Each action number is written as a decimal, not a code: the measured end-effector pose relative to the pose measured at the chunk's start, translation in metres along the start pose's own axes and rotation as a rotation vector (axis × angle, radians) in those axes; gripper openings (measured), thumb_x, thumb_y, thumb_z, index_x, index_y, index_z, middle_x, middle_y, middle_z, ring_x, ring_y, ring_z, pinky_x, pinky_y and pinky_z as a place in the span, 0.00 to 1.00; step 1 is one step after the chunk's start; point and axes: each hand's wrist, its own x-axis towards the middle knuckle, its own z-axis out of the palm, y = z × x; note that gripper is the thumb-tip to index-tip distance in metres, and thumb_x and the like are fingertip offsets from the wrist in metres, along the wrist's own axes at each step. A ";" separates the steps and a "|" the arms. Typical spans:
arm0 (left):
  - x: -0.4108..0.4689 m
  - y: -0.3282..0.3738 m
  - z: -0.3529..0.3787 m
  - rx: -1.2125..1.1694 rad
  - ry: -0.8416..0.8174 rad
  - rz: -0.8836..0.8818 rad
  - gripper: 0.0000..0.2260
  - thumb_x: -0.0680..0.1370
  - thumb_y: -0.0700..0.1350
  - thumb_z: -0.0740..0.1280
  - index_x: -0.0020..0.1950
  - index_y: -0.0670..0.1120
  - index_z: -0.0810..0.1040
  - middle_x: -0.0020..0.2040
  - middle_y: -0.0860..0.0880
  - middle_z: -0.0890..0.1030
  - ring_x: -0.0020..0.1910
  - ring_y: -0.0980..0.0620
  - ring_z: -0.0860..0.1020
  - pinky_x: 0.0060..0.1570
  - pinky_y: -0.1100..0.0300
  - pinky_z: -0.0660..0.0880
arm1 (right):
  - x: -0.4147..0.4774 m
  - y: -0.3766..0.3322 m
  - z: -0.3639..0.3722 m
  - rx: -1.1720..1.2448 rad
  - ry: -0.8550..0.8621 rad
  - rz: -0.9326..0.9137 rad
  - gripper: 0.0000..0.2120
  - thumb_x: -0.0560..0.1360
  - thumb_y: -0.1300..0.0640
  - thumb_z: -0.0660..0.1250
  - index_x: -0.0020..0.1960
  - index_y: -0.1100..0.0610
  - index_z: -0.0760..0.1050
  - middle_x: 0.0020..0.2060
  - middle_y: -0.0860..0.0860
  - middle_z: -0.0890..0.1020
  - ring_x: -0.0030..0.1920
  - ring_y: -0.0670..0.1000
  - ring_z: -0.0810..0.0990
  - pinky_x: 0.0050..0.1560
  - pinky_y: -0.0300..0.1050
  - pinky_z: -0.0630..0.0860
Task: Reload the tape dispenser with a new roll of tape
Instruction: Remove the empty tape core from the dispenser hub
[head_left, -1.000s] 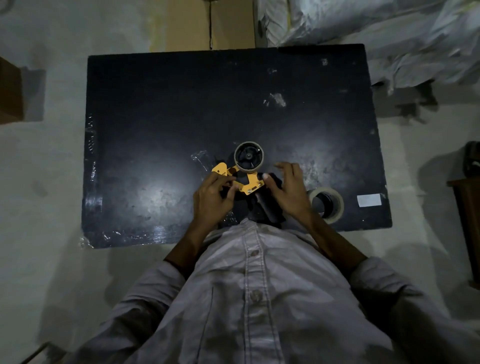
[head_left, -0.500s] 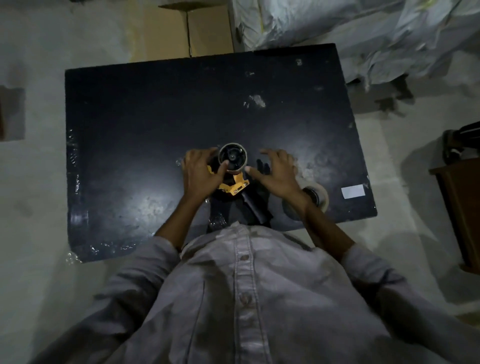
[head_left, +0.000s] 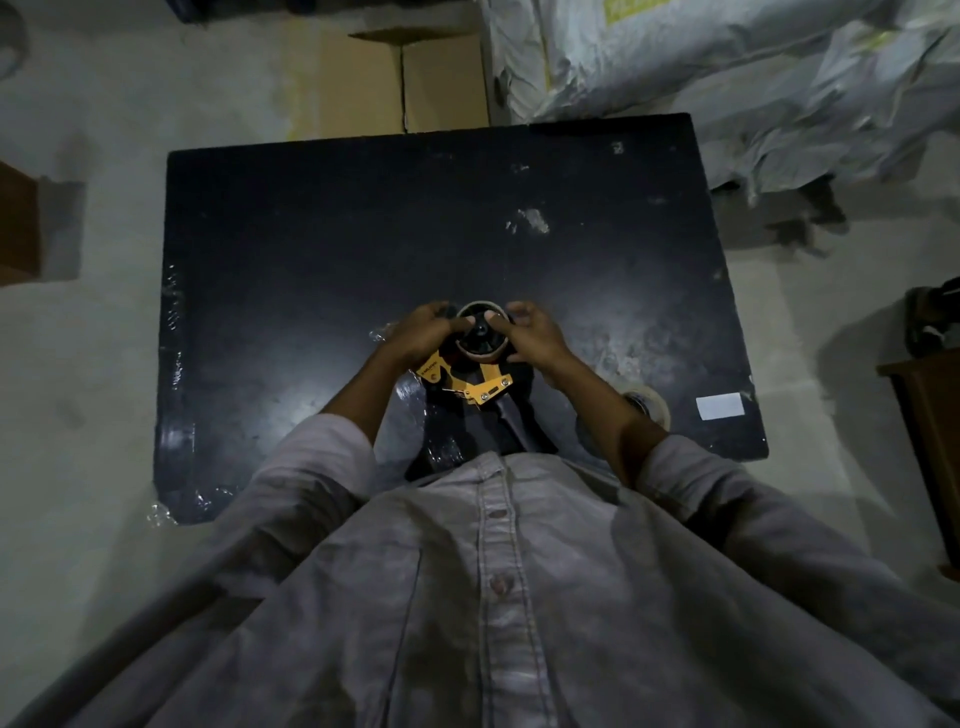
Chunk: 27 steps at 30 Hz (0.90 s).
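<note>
A yellow and black tape dispenser (head_left: 470, 384) lies flat on the black table (head_left: 311, 249), its black handle pointing toward me. On its hub sits a thin cardboard core (head_left: 482, 332). My left hand (head_left: 423, 335) grips the core's left side, thumb over the hub. My right hand (head_left: 535, 338) grips the core's right side. A roll of tape (head_left: 649, 405) lies flat on the table near its front right edge, partly hidden behind my right forearm.
A white label (head_left: 719, 405) sticks to the table's front right corner. Cardboard boxes (head_left: 405, 78) and crumpled plastic sacks (head_left: 727, 67) lie on the floor beyond the table. Dark furniture (head_left: 930, 415) stands at the right.
Both hands moved from the dispenser's yellow frame up onto the core on the hub and closed around it. My head leaned forward, so the table shifted in view.
</note>
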 end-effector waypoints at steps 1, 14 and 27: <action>0.000 0.002 0.001 -0.010 -0.001 0.002 0.24 0.85 0.50 0.73 0.79 0.45 0.76 0.69 0.46 0.85 0.60 0.49 0.87 0.50 0.62 0.81 | 0.002 0.002 0.003 0.015 0.004 -0.001 0.27 0.81 0.42 0.77 0.73 0.55 0.77 0.66 0.55 0.84 0.63 0.56 0.86 0.60 0.62 0.88; 0.023 0.021 -0.022 0.293 -0.137 -0.093 0.20 0.76 0.50 0.83 0.56 0.35 0.88 0.48 0.37 0.88 0.42 0.41 0.86 0.43 0.49 0.82 | -0.004 0.014 0.001 0.287 -0.059 0.016 0.25 0.79 0.60 0.81 0.73 0.61 0.81 0.63 0.60 0.88 0.61 0.60 0.89 0.51 0.53 0.90; 0.005 0.001 -0.009 -0.001 0.013 -0.104 0.18 0.71 0.39 0.86 0.58 0.35 0.89 0.48 0.44 0.90 0.35 0.58 0.88 0.35 0.66 0.81 | -0.003 0.013 0.001 0.295 0.001 0.108 0.24 0.72 0.63 0.86 0.67 0.63 0.85 0.53 0.60 0.90 0.48 0.53 0.92 0.41 0.49 0.90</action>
